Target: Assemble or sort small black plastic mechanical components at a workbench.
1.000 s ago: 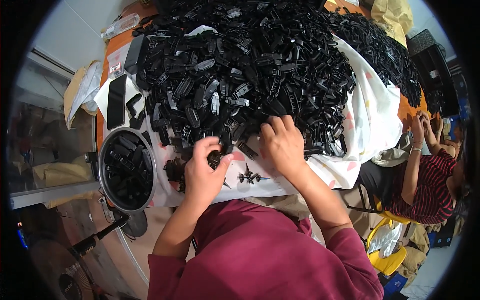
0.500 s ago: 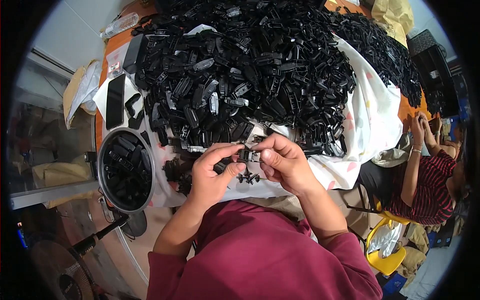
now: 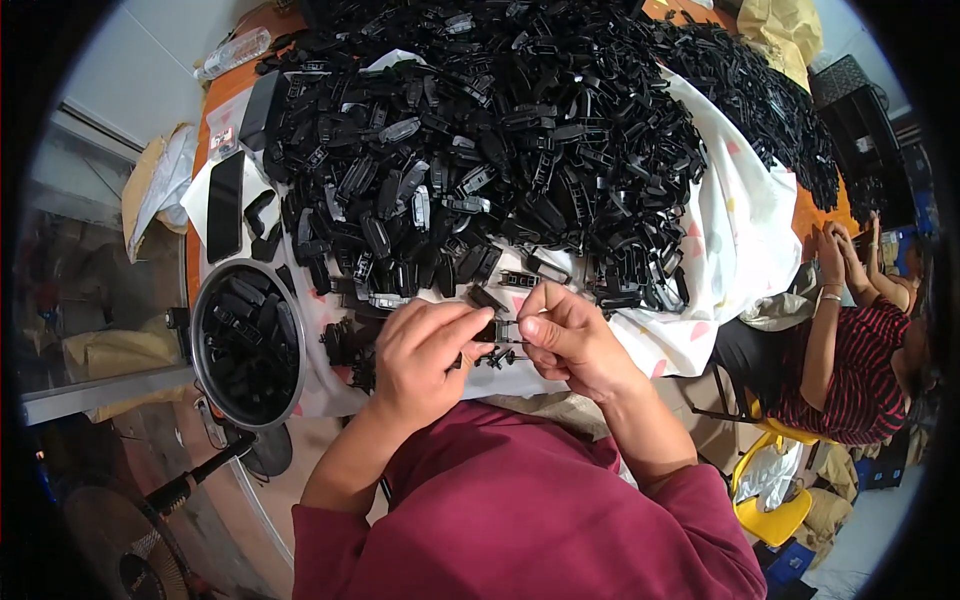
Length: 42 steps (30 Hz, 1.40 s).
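Between my two hands, close to the table's near edge, is a small black plastic part [image 3: 503, 331], mostly covered by fingers. My left hand [image 3: 425, 350] pinches its left end between thumb and fingertips. On its right end, my right hand [image 3: 573, 342] grips with thumb and curled fingers. Just beyond my hands lie several loose black plastic parts [image 3: 518, 279] on the white patterned cloth [image 3: 735, 230]. A great heap of similar black parts [image 3: 470, 140] spreads across the table behind them. Small dark pieces [image 3: 350, 345] lie left of my left hand.
A round metal-rimmed bowl [image 3: 300, 345] of black parts stands at the left, with a black phone [image 3: 226, 205] beyond it. Lower left is a fan [image 3: 130, 550]. At the right, a person in a striped shirt [image 3: 850, 370] sits near a yellow chair [image 3: 770, 515].
My left hand has turned over the part, its back now facing up more and its fingers covering more of the piece. My right hand keeps its grip, slightly lower.
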{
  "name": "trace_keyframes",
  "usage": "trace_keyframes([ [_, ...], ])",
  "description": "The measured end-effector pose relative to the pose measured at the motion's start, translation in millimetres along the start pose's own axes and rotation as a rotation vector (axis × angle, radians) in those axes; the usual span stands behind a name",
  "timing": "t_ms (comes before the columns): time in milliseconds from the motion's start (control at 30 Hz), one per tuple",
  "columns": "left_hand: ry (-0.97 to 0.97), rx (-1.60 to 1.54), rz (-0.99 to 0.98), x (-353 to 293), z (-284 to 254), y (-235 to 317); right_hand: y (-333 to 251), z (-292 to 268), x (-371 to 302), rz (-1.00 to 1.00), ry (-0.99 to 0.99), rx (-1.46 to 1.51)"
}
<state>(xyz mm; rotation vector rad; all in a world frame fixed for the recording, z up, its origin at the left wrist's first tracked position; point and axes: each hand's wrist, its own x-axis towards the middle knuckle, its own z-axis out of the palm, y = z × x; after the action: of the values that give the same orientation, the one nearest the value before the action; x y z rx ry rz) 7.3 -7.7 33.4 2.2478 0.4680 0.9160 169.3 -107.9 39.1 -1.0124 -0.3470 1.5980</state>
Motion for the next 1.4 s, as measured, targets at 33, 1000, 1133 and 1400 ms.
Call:
trace_keyframes([
  [33,-0.028,0.194,0.107,1.3,-3.3,0.7,-0.6,0.5,0.6,-0.006,0.018,-0.071],
  [1000,0.079,-0.323,-0.431,-23.0,-4.9,-31.3,17.2,-57.0,28.2,-0.605,0.531,-1.846],
  [1133,-0.377,0.582,-0.026,1.4,29.6,-20.3,6.9,-29.4,18.6,-0.552,0.636,-1.528],
  [1400,-0.422,0.124,-0.321,14.3,15.4,-2.1,9.9,-3.9,-6.4,-0.347,0.204,0.035],
])
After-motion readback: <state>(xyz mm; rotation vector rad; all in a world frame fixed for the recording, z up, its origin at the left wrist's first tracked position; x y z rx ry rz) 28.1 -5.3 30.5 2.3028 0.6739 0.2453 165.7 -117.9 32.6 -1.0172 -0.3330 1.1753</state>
